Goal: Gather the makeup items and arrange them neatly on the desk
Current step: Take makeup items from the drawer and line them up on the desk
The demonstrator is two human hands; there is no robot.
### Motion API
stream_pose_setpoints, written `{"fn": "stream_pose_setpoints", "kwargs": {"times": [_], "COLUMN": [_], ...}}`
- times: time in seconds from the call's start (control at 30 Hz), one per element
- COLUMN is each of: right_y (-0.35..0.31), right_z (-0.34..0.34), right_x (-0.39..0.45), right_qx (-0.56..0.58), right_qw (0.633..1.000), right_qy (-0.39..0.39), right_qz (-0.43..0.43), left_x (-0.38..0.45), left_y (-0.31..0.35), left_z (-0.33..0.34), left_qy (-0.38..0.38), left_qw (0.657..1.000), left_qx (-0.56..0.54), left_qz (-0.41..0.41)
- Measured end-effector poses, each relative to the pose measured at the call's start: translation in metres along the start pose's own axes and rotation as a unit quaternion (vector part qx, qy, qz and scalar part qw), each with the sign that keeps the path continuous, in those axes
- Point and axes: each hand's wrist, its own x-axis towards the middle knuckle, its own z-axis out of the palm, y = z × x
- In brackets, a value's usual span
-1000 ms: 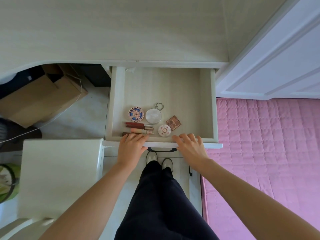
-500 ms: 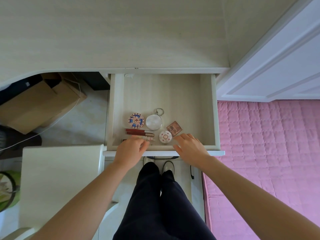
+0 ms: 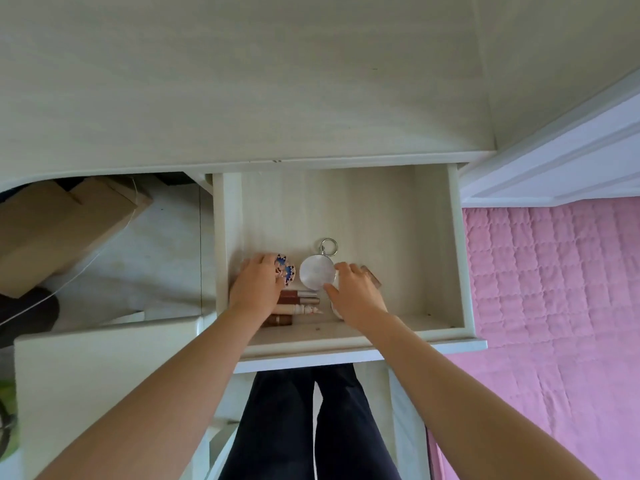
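Moved: both hands off the drawer's front edge, now reaching deeper inside among the makeup; view tilted, drawer sits lower in view.
Left grip: left hand (image 3: pixel 258 289) curled over the patterned round compact (image 3: pixel 286 270), fingers on its left half; whether it is lifted, cannot tell.
Right grip: right hand (image 3: pixel 356 292) with thumb and fingers closing on the right rim of the white round mirror (image 3: pixel 317 277); thumb at its 5 o'clock edge.
Mirror: flat on drawer floor, key ring (image 3: pixel 328 246) at its 1 o'clock.
Tubes: lip gloss tubes (image 3: pixel 298 301) lie side by side at 6 o'clock of the compact, left ends hidden under left wrist.
Brown palette: small brown palette (image 3: pixel 372 276) peeks out at 3 o'clock of right hand, mostly hidden.
Small compact: white edge (image 3: pixel 335 308) under right wrist, mostly hidden.
Drawer: drawer (image 3: pixel 398 237) pulled open, items all in its near-left part.
Desk: desk (image 3: pixel 242 81) top at 12 o'clock, above drawer.
Around: cardboard box (image 3: pixel 62 230) at 9 o'clock under desk; pink quilt (image 3: pixel 554 289) at 3 o'clock; dark trousers (image 3: pixel 304 427) at 6 o'clock.
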Motion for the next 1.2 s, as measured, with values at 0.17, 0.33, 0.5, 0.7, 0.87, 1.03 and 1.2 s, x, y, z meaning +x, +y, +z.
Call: {"fn": "stream_pose_setpoints", "kwargs": {"times": [0.17, 0.33, 0.5, 0.7, 0.87, 1.03, 1.2], "right_y": [-0.019, -0.032, -0.033, -0.034, -0.034, -0.034, -0.03], "right_z": [0.017, 0.034, 0.047, 0.05, 0.049, 0.049, 0.052], "right_x": [0.028, 0.042, 0.045, 0.049, 0.054, 0.061, 0.055], "right_qx": [0.082, 0.09, 0.053, 0.096, 0.159, 0.199, 0.236], "right_qw": [0.992, 0.988, 0.989, 0.983, 0.972, 0.962, 0.96], "right_qy": [0.009, 0.023, 0.05, 0.062, 0.047, 0.039, 0.047], "right_qz": [0.092, 0.122, 0.13, 0.141, 0.167, 0.185, 0.146], "left_x": [0.021, 0.026, 0.027, 0.03, 0.028, 0.027, 0.03], "left_y": [-0.005, -0.006, -0.007, -0.007, -0.006, -0.006, -0.013], "left_z": [0.014, 0.022, 0.027, 0.028, 0.028, 0.025, 0.021], "left_qy": [-0.032, -0.023, -0.015, -0.007, 0.011, 0.031, 0.047], "left_qw": [0.999, 0.999, 0.999, 0.999, 0.999, 0.985, 0.953], "left_qx": [0.015, 0.024, 0.015, 0.009, -0.023, -0.156, -0.276], "left_qz": [-0.016, -0.023, -0.039, -0.045, -0.037, -0.062, -0.116]}}
